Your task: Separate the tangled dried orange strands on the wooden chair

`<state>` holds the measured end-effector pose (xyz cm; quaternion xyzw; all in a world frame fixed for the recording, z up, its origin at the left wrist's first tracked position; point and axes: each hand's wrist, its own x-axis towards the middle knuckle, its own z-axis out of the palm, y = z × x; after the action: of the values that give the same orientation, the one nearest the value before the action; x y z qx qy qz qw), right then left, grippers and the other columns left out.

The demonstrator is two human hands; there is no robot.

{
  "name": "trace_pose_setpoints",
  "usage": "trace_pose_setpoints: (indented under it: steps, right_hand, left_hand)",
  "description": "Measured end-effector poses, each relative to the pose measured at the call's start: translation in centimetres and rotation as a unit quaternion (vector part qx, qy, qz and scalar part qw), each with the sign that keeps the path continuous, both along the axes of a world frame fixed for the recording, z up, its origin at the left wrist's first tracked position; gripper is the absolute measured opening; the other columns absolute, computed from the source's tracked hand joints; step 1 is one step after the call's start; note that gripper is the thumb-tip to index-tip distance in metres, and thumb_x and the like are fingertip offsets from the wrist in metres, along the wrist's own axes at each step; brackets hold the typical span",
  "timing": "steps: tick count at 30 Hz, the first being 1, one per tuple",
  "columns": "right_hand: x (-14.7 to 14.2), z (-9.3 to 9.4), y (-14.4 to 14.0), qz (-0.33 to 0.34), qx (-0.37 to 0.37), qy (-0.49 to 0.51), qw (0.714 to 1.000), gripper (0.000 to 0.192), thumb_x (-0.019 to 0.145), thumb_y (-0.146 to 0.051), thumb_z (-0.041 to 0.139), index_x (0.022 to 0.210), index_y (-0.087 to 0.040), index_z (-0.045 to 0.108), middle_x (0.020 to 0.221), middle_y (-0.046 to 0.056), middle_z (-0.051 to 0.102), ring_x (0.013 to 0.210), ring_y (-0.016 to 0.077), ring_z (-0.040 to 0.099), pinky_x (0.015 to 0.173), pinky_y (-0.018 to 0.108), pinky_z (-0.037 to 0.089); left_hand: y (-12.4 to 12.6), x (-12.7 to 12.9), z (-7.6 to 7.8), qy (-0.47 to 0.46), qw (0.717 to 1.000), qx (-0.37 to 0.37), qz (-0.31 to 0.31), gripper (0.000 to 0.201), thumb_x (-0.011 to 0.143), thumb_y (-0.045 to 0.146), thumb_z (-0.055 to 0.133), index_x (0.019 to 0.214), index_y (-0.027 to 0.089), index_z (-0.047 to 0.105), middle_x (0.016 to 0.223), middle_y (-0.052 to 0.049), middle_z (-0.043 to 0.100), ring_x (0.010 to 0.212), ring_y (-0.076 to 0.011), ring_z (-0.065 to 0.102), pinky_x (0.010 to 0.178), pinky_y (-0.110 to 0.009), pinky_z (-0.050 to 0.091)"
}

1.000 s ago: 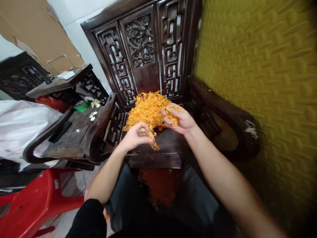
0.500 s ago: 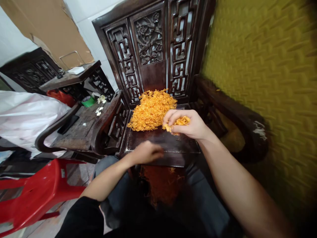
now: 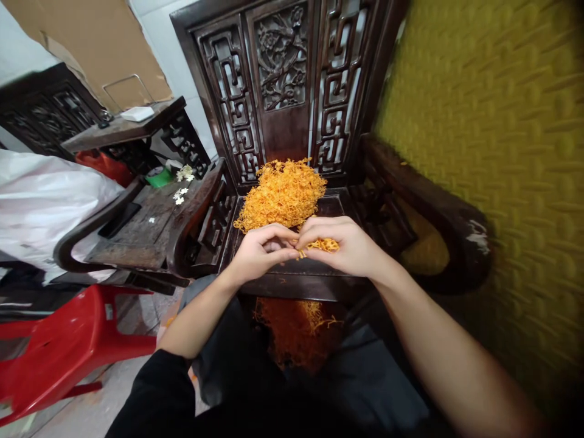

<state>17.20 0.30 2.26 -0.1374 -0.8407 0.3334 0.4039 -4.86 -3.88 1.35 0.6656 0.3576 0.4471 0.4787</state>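
Observation:
A heap of small orange stringy pieces [image 3: 285, 193], tangled together, lies on the dark wooden chair seat [image 3: 335, 210]. In front of the heap, my right hand [image 3: 349, 243] is closed around a bunch of the same orange pieces [image 3: 323, 244], which shows between thumb and fingers. My left hand [image 3: 261, 250] meets it fingertip to fingertip, thumb and fingers pinched at the bunch's end. What exactly sits in the left pinch is mostly hidden. Below the seat edge, between my knees, more orange strands [image 3: 303, 328] lie in shadow.
A carved chair back [image 3: 283, 131] rises behind the heap, with armrests on both sides. On the left are a second wooden chair [image 3: 132, 243] with green tape [image 3: 159, 177] and white flower-shaped bits [image 3: 181, 193], a white bag [image 3: 50, 207] and a red plastic stool [image 3: 68, 331]. Yellow textured padding [image 3: 474, 121] stands right.
My left hand has risen from the seat's front edge and moved to the right hand's fingertips. The right hand, still holding the orange bunch, has come slightly lower.

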Motion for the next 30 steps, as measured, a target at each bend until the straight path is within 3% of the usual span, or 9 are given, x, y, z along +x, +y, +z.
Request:
trace_pose_setpoints:
  steps: [4, 12, 17, 19, 21, 22, 24, 26, 30]
  right_hand:
    - [0.2, -0.1, -0.2, -0.046, 0.024, -0.011, 0.999, 0.013, 0.089, -0.017, 0.071, 0.1, -0.021, 0.074, 0.095, 0.004, 0.073, 0.085, 0.0177, 0.069, 0.077, 0.032, 0.053]
    - [0.4, -0.8, 0.2, -0.12, 0.045, -0.02, 0.992, 0.027, 0.092, -0.021, 0.068, 0.118, -0.021, 0.073, 0.104, 0.007, 0.075, 0.091, 0.0201, 0.071, 0.084, 0.036, 0.056]
    - [0.6, -0.4, 0.1, -0.15, -0.092, 0.045, 0.983, 0.031, 0.086, -0.031, 0.076, 0.115, -0.022, 0.076, 0.103, 0.007, 0.075, 0.086, 0.021, 0.07, 0.078, 0.036, 0.057]
    - [0.2, -0.5, 0.2, -0.125, -0.234, 0.156, 0.952, 0.027, 0.085, -0.035, 0.077, 0.108, -0.021, 0.075, 0.086, 0.005, 0.071, 0.065, 0.0155, 0.063, 0.055, 0.028, 0.05]
    - [-0.6, -1.0, 0.6, -0.078, -0.379, 0.281, 0.879, 0.023, 0.084, -0.036, 0.076, 0.1, -0.02, 0.072, 0.072, 0.0, 0.061, 0.052, 0.0109, 0.053, 0.04, 0.022, 0.036]
    - [-1.1, -1.4, 0.7, -0.053, -0.437, 0.329, 0.835, 0.021, 0.082, -0.035, 0.076, 0.096, -0.02, 0.069, 0.07, -0.002, 0.058, 0.051, 0.01, 0.051, 0.038, 0.021, 0.032]
    - [-2.5, -2.2, 1.0, -0.015, -0.528, 0.375, 0.762, 0.021, 0.078, -0.032, 0.077, 0.089, -0.02, 0.065, 0.072, -0.002, 0.058, 0.056, 0.0099, 0.054, 0.039, 0.019, 0.034]
    - [-4.0, -3.0, 0.9, 0.0, -0.59, 0.376, 0.714, 0.021, 0.077, -0.033, 0.076, 0.086, -0.021, 0.062, 0.076, -0.001, 0.061, 0.063, 0.0117, 0.059, 0.045, 0.02, 0.044]
    - [-6.7, -3.8, -0.2, -0.026, -0.605, 0.38, 0.7, 0.031, 0.085, -0.051, 0.067, 0.1, -0.024, 0.064, 0.09, 0.002, 0.07, 0.089, 0.0198, 0.068, 0.07, 0.031, 0.059]
  left_hand:
    - [0.4, 0.0, -0.6, 0.012, 0.999, 0.008, 0.03, 0.043, 0.076, 0.03, 0.086, 0.113, 0.018, 0.07, 0.093, -0.005, 0.076, 0.07, -0.0119, 0.071, 0.061, -0.022, 0.058]
    - [0.4, 0.7, -0.6, 0.044, 0.984, 0.145, 0.096, 0.049, 0.084, 0.025, 0.079, 0.129, 0.022, 0.058, 0.09, -0.002, 0.077, 0.08, -0.0122, 0.074, 0.075, -0.024, 0.059]
    - [1.2, -0.2, -0.8, 0.021, 0.988, 0.076, 0.133, 0.035, 0.088, 0.037, 0.074, 0.115, 0.019, 0.06, 0.086, -0.003, 0.074, 0.075, -0.0133, 0.072, 0.067, -0.024, 0.058]
    - [1.3, -0.9, -1.3, 0.149, 0.988, 0.023, 0.02, 0.037, 0.086, 0.046, 0.074, 0.108, 0.018, 0.065, 0.089, -0.006, 0.076, 0.076, -0.0168, 0.074, 0.068, -0.029, 0.059]
    - [1.4, -1.3, -2.0, 0.286, 0.955, 0.011, -0.074, 0.056, 0.081, 0.055, 0.076, 0.121, 0.017, 0.064, 0.108, -0.014, 0.076, 0.093, -0.0251, 0.076, 0.081, -0.038, 0.061]
    - [1.5, -1.3, -2.3, 0.329, 0.941, 0.032, -0.068, 0.071, 0.078, 0.059, 0.077, 0.133, 0.017, 0.059, 0.123, -0.019, 0.071, 0.109, -0.0303, 0.072, 0.092, -0.045, 0.059]
    - [1.8, -0.8, -2.8, 0.347, 0.929, 0.122, 0.037, 0.095, 0.077, 0.065, 0.074, 0.15, 0.015, 0.041, 0.15, -0.025, 0.051, 0.139, -0.0366, 0.052, 0.112, -0.055, 0.045]
    - [2.2, 0.2, -3.2, 0.311, 0.912, 0.229, 0.139, 0.099, 0.08, 0.069, 0.068, 0.156, 0.015, 0.032, 0.16, -0.025, 0.038, 0.151, -0.0362, 0.035, 0.122, -0.057, 0.031]
    - [2.8, 2.5, -3.8, 0.278, 0.881, 0.341, 0.173, 0.084, 0.086, 0.072, 0.057, 0.148, 0.017, 0.046, 0.155, -0.021, 0.047, 0.145, -0.0332, 0.043, 0.122, -0.055, 0.03]
